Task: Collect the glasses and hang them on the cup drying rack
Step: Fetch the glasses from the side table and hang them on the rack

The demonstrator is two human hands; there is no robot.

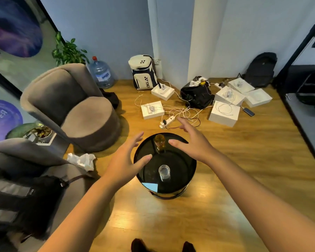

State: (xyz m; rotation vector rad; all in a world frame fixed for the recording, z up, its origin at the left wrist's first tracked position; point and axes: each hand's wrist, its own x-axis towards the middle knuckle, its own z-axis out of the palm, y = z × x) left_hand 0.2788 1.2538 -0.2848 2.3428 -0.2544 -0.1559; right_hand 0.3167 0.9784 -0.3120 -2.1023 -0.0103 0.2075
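I am observing both hands extended over the round black tabletop (186, 177), neither one holding anything. The left hand (125, 159) is hovering at the tabletop's left edge with its fingers (137, 138) spread apart and relaxed. The right hand (193, 140) is hovering over the far right side, its fingers (182, 121) likewise apart, thumb pointing toward the amber glass (159, 141).

Two glasses are standing upright on the tabletop and well apart from each other. The amber glass is sitting near the far rim, between the two hands. The clear glass (164, 172) is sitting nearer to me, close to the middle. Neither glass is being touched. A small blue note (150, 186) is lying at the near edge.

I am judging this to be the collecting step at its very start: the hands are framing the amber glass, but no grasp is made. The next move is calling for one hand to lower and curl its fingers round a glass wall. Both glasses are smooth, so a firm wrap looks advisable.

The cup drying rack is not in view, so I cannot tell where the glasses are to be carried.
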